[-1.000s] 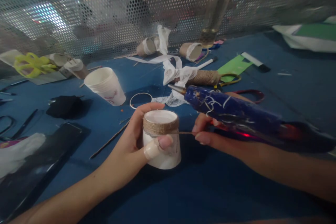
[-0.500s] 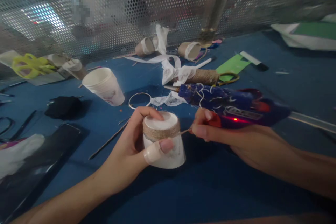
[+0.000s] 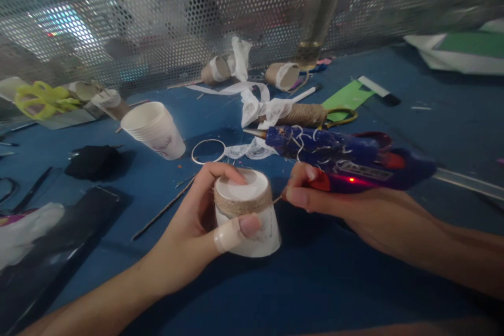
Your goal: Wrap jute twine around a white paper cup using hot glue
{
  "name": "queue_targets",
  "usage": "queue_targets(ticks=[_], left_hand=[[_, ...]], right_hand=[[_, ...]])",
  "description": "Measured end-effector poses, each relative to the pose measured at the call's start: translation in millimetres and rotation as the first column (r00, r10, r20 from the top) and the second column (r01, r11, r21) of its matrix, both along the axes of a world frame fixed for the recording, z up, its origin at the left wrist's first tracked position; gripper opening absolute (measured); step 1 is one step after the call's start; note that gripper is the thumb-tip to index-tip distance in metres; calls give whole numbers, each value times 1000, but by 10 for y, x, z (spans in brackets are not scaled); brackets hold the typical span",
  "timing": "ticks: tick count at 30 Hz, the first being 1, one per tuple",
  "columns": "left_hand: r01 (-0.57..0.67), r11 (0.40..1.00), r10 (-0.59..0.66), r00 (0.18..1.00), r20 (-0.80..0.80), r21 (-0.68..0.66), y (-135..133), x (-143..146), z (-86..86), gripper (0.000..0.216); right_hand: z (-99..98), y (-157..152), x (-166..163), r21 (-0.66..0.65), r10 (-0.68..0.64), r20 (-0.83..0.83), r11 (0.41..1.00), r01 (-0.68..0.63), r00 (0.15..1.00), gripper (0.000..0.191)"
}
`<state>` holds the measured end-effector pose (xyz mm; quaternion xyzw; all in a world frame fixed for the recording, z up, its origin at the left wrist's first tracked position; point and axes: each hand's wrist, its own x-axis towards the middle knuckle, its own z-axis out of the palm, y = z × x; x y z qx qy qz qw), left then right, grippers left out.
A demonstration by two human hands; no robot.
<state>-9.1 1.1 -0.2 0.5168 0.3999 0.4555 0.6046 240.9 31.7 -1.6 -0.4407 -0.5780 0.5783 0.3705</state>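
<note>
An upturned white paper cup (image 3: 252, 228) stands on the blue table (image 3: 299, 294), with brown twine (image 3: 242, 205) wound round its top. My left hand (image 3: 205, 226) wraps round the cup, index finger over its base, the bandaged thumb pressing the front. My right hand (image 3: 326, 202) grips a blue glue gun (image 3: 338, 157) with a red light on, nozzle pointing left above the cup. Its thumb and fingertip also pinch the loose twine end right beside the cup.
A stack of white cups (image 3: 154, 128) lies behind on the left, by a black cloth (image 3: 92, 161) and a wire ring (image 3: 208, 151). Further back are a twine spool (image 3: 305, 114), white ribbon (image 3: 262, 109), cardboard tubes (image 3: 280, 75), green paper (image 3: 346, 97), yellow scissors (image 3: 41, 98) and a perforated metal screen (image 3: 177, 16).
My right hand has moved left toward the cup, shortening the twine strand. The glue gun swung lower and more level. The cup has tilted a little to the right.
</note>
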Motion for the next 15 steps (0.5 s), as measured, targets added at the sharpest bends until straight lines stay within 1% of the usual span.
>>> queue_targets(ticks=[3,6,8,12,15], left_hand=[[56,998,-57,998,24,31,22,-21,-26,34],[81,996,-83,996,39,39,36,-29,-43,32],[68,997,-69,997,39,20,23,-4,-21,34],[-27,998,28,1000,6,-58,-32,72,67,40],[-44,997,44,999,-2,-56,-53,102,109,41]], right_hand=[[14,-1,-7,11,6,18,1000,-6,1000,24],[17,0,-10,24,22,17,999,-23,1000,21],[18,-2,-11,20,29,13,999,-29,1000,21],[27,-9,-13,-12,26,13,1000,-26,1000,20],[34,-4,-22,-49,13,23,999,-12,1000,22]])
